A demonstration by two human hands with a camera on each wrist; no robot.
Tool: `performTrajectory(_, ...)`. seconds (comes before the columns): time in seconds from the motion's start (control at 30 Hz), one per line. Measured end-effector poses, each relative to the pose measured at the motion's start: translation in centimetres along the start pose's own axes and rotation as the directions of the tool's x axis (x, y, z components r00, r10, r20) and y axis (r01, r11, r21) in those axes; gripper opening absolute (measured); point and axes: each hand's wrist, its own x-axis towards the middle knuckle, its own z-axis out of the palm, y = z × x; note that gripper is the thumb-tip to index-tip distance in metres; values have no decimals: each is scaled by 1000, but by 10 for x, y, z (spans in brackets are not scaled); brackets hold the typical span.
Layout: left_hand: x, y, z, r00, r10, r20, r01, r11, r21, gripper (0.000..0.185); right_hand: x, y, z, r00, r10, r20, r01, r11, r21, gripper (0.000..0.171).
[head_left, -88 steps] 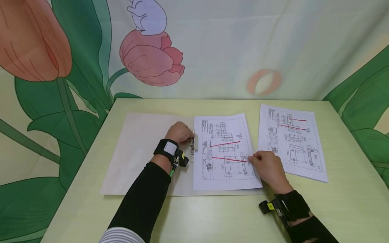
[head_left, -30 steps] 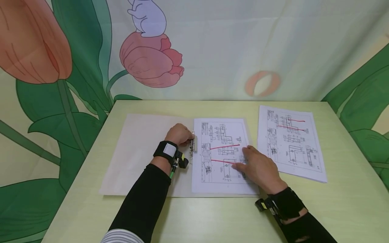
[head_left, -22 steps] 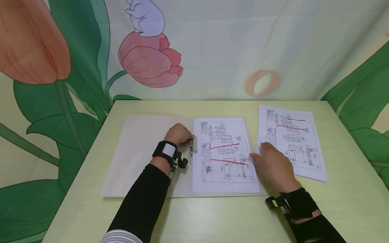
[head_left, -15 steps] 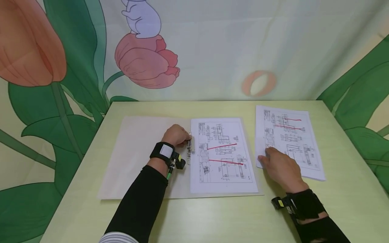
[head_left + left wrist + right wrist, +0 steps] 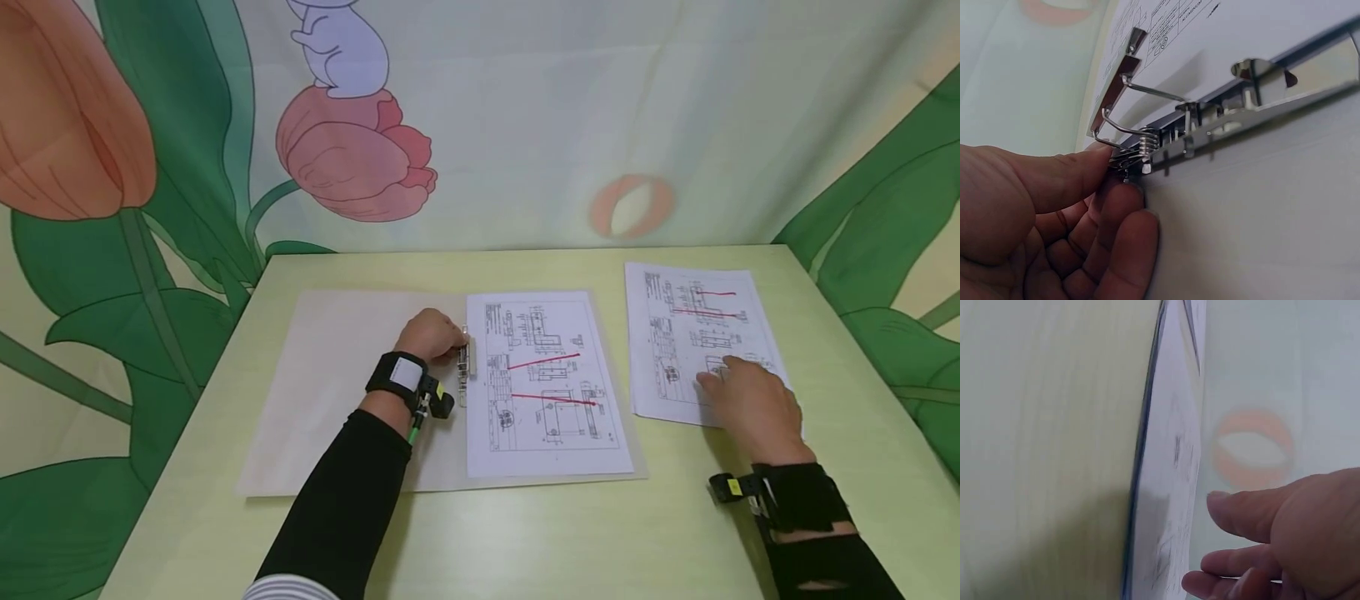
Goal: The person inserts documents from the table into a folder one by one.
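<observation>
An open beige folder [image 5: 345, 375] lies on the table with a printed drawing sheet [image 5: 547, 383] on its right half. My left hand [image 5: 431, 335] pinches the lever of the folder's metal clip [image 5: 462, 364]. In the left wrist view the thumb and fingers [image 5: 1110, 181] grip the sprung lever, and the clip's pressing bar [image 5: 1113, 103] stands raised off the sheet. My right hand [image 5: 741, 393] rests with relaxed fingers on a separate stack of drawing sheets [image 5: 693, 329] at the right. The right wrist view shows the stack's edge [image 5: 1166, 487] beside those fingers [image 5: 1241, 515].
The pale green table [image 5: 525, 542] has bare room in front of the folder and along its right edge. A fabric backdrop with flower prints [image 5: 352, 158] hangs close behind the table's far edge.
My right hand left the sheet in the folder and moved right onto the separate stack. The sheet now lies straight in the folder. The left hand stayed on the clip.
</observation>
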Motion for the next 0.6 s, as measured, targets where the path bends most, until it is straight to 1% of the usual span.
performTrajectory(0.1, 0, 1, 1, 1000, -3, -3, 3, 1000, -2, 20, -1, 2, 3, 998, -4, 55, 4, 1000, -10, 49)
performTrajectory(0.17, 0, 1, 1, 1000, -8, -6, 8, 1000, -10, 20, -1, -1, 6, 997, -13, 74, 14, 1000, -8, 48)
performTrajectory(0.23, -1, 1, 0, 1000, -11, -7, 11, 1000, -16, 20, 0, -3, 7, 998, -16, 65, 16, 1000, -5, 47)
performTrajectory(0.3, -2, 2, 0, 1000, -13, 0, 13, 1000, -28, 20, 1, -2, 3, 999, -4, 39, 4, 1000, -3, 47)
performTrajectory(0.47, -4, 3, 0, 1000, -8, 2, 8, 999, -32, 19, 7, 17, -14, 997, 68, -39, -67, 998, 18, 50)
performTrajectory(0.53, -3, 3, 0, 1000, -11, -1, 11, 999, -30, 20, 10, 26, -18, 994, 104, -44, -102, 994, 30, 54)
performTrajectory(0.6, -3, 2, 0, 1000, -14, -4, 14, 999, -33, 19, 13, 33, -21, 989, 143, -26, -142, 989, 28, 57)
